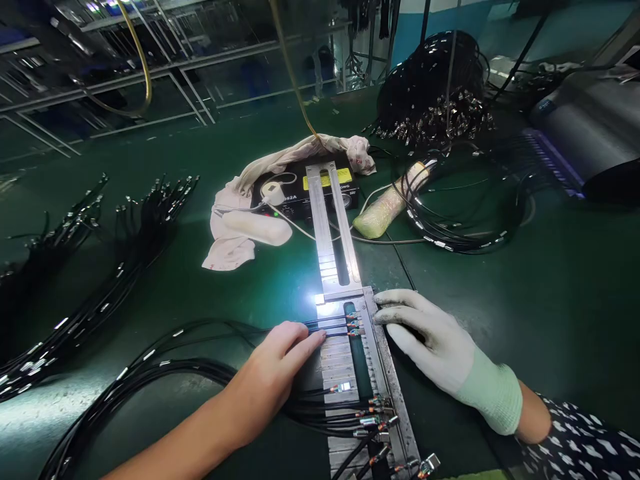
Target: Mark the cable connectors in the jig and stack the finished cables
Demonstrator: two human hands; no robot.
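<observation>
Your bare left hand (277, 358) touches thin black round cables (337, 334) on the silver metal rack (336, 363), grip unclear; your white-gloved right hand (440, 347) has open fingers. Cables look light, bendy: hold behind their shiny tips (355, 332).

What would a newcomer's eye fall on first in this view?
Probably the bright glare on the green table, just left of the long metal fixture at the centre. Next, the bare left hand at black cables laid across the fixture, and the white-gloved right hand at its right edge. Behind, toward upper right, a big dark heap of cables stands out.
</observation>
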